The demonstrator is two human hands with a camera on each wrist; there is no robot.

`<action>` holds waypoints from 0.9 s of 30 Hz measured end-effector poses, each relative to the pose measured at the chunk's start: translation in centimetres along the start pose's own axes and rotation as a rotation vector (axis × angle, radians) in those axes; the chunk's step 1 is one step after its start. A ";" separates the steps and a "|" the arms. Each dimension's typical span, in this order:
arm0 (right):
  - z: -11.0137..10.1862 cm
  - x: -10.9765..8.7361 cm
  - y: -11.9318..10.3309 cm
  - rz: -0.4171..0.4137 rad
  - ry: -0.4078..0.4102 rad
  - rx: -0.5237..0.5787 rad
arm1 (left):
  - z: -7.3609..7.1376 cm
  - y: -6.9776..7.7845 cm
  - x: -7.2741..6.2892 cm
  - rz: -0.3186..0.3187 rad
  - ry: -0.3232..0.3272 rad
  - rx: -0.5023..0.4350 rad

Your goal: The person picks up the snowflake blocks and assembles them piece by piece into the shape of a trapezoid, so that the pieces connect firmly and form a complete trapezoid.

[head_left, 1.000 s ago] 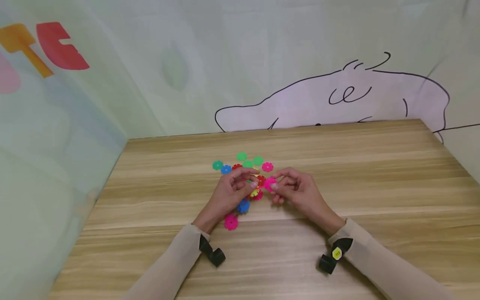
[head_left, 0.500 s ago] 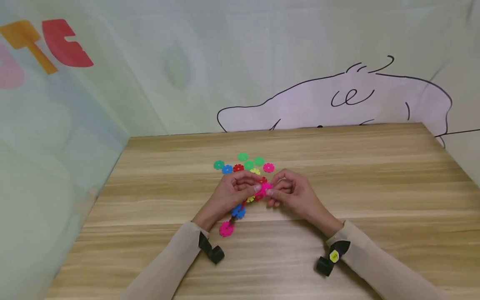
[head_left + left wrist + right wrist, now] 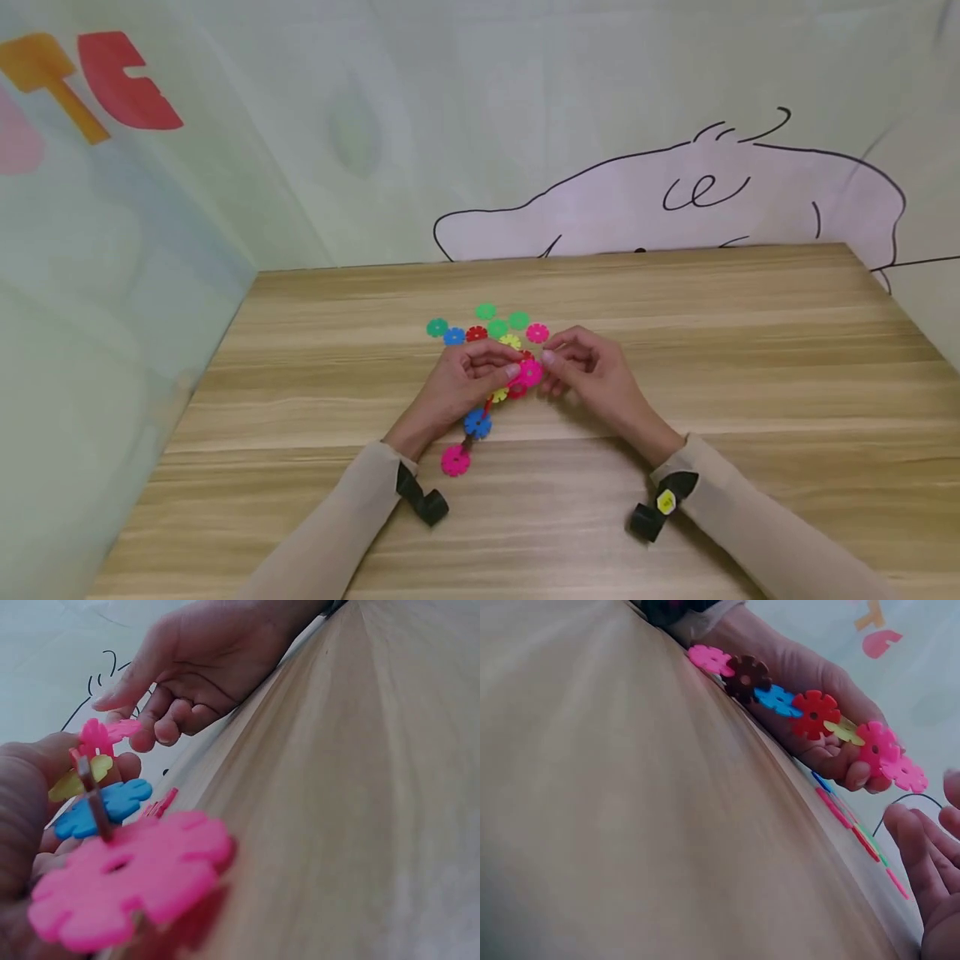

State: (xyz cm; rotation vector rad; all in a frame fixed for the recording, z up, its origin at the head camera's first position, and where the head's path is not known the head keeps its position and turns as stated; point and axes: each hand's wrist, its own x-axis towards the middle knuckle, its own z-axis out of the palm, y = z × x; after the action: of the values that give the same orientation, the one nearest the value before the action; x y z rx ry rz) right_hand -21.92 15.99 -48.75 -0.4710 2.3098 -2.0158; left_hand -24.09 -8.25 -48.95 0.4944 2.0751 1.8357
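My left hand (image 3: 468, 382) pinches a chain of slotted plastic flower discs near its far end. Seen from the right wrist, the chain runs from a pink disc (image 3: 709, 659) through brown (image 3: 747, 678), blue (image 3: 776, 700), red (image 3: 815, 714) and yellow (image 3: 844, 732) to two joined pink discs, the outermost (image 3: 909, 774) sticking out past the left fingertips. My right hand (image 3: 596, 371) is just right of that end disc (image 3: 531, 372), fingers loosely bent, with nothing seen between thumb and fingers; a small gap separates them from the disc in the right wrist view.
Beyond the hands, several loose discs lie flat on the wooden table (image 3: 712, 350): green (image 3: 486, 311), teal (image 3: 437, 327), blue (image 3: 453, 336), red (image 3: 476, 333), yellow (image 3: 510, 342) and pink (image 3: 537, 333). A printed cloth (image 3: 360, 133) hangs behind the table.
The right hand brought a pink disc leftward to the chain's end, then let go and drew back slightly to the right. That disc now stays on the chain in the left hand.
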 end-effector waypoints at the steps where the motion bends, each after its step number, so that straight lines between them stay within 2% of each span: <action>1: -0.1 0.1 0.0 -0.005 0.021 -0.008 | 0.0 0.0 0.0 -0.001 0.004 0.000; 6: -0.3 1.0 0.2 -0.006 0.100 -0.067 | 0.1 -0.1 0.1 -0.007 0.011 -0.001; 13: -0.3 2.7 0.4 0.022 0.133 -0.177 | 0.0 -0.1 0.0 -0.010 0.022 0.003; 21: -0.4 3.7 0.8 -0.042 0.136 -0.419 | 0.0 0.0 0.0 0.001 0.030 0.008; 27: -0.4 4.5 1.0 -0.065 0.084 -0.541 | 0.1 0.0 0.0 0.011 0.023 -0.015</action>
State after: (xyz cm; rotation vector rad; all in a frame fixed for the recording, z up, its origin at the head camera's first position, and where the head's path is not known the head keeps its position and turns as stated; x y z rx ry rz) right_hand -26.44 15.31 -48.88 -0.4885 2.9209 -1.4280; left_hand -24.04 -8.15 -48.96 0.4843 2.0757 1.8710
